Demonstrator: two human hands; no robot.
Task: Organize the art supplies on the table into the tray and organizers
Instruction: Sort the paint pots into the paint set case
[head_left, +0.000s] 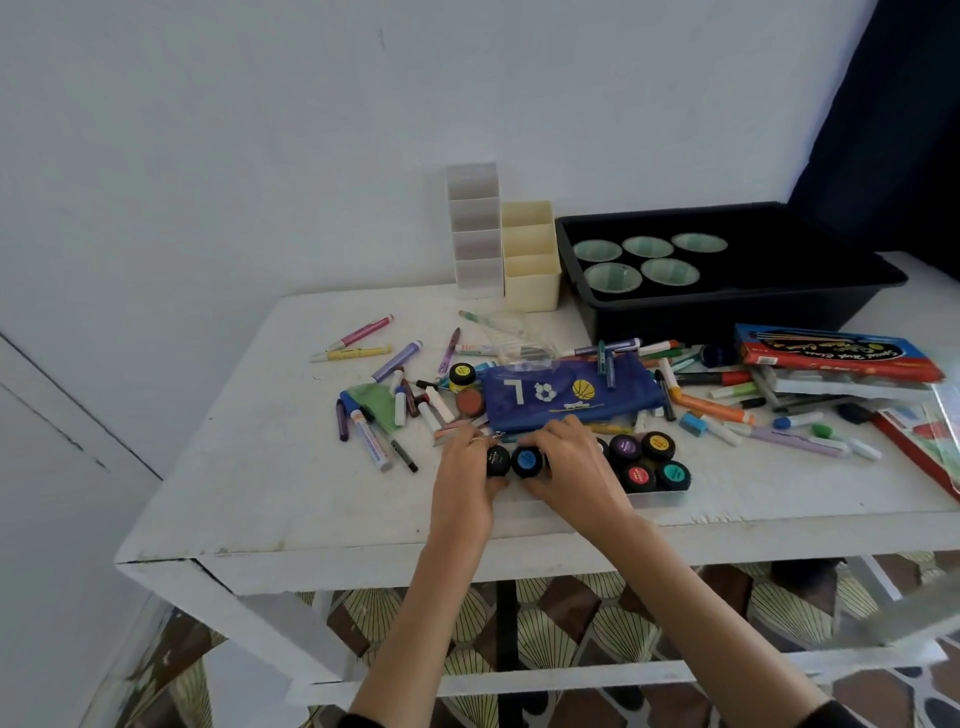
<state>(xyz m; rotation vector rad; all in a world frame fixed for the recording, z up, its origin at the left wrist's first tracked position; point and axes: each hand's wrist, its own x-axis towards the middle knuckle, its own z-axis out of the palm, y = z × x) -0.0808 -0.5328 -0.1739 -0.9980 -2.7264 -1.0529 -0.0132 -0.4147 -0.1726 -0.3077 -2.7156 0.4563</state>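
Observation:
Near the front edge of the white table (291, 499), my left hand (465, 467) grips a black-lidded paint jar (497, 461). My right hand (571, 460) grips the jar with a blue label (527, 461) right beside it. More paint jars (649, 462) in purple, yellow, red and teal sit in a clear box to the right. A blue pencil pouch (566, 392) lies just behind my hands. Markers (395, 410) lie scattered to the left and right. At the back stand a black tray (727, 306) holding several green cups, a cream organizer (531, 283) and a white organizer (475, 244).
A red crayon box (831, 356) and stacked packs lie at the right edge. A yellow-lidded jar (461, 374) and an orange-lidded one (470, 401) sit left of the pouch. A wall runs close behind the table, with a dark curtain at the top right.

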